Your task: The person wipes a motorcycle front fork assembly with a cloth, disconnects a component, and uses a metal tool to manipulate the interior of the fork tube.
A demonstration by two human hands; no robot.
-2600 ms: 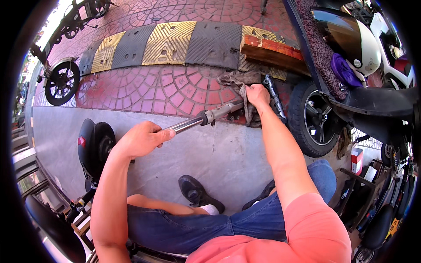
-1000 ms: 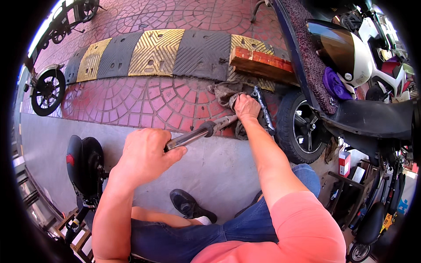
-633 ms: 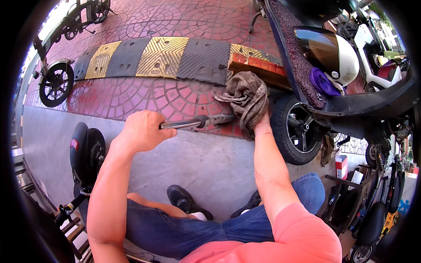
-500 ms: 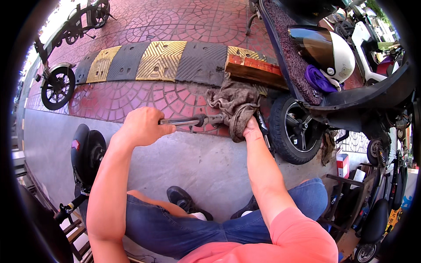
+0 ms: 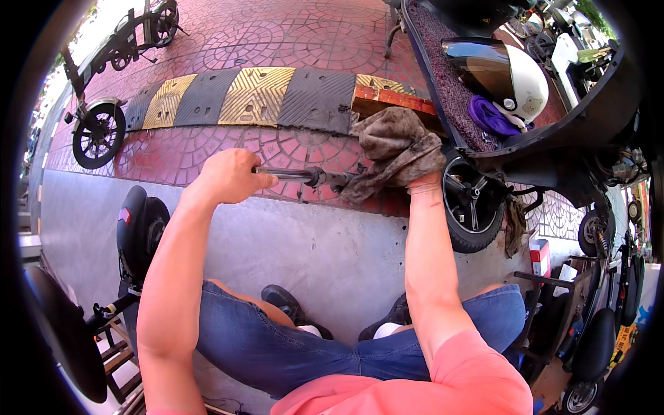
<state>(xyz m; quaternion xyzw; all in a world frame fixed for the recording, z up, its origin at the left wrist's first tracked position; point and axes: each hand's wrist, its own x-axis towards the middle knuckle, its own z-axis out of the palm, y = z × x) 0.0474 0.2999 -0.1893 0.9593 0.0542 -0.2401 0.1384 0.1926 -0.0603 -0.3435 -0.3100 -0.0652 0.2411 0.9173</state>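
My left hand (image 5: 232, 176) is closed round the near end of a chrome tube (image 5: 290, 174), part of a fork leg whose darker, thicker section (image 5: 332, 179) runs right toward a crumpled, stained brown-grey rag (image 5: 386, 142). My right hand (image 5: 422, 181) is closed on that rag, which covers its fingers and the far end of the tube. A red-painted wooden beam (image 5: 384, 98) lies just beyond the rag.
A black-and-yellow rubber ramp (image 5: 252, 97) crosses the red paving. A scooter (image 5: 498, 155) at right carries a white helmet (image 5: 526, 86) and purple cloth (image 5: 487, 114). Bikes (image 5: 97, 135) stand at left, a black wheel unit (image 5: 138, 235) nearer, a dark rack (image 5: 553, 283) at right.
The rag has been lifted and spread over my right hand and the tube's end, shifting slightly right lately. My left hand, still gripping the tube, sits higher in the picture.
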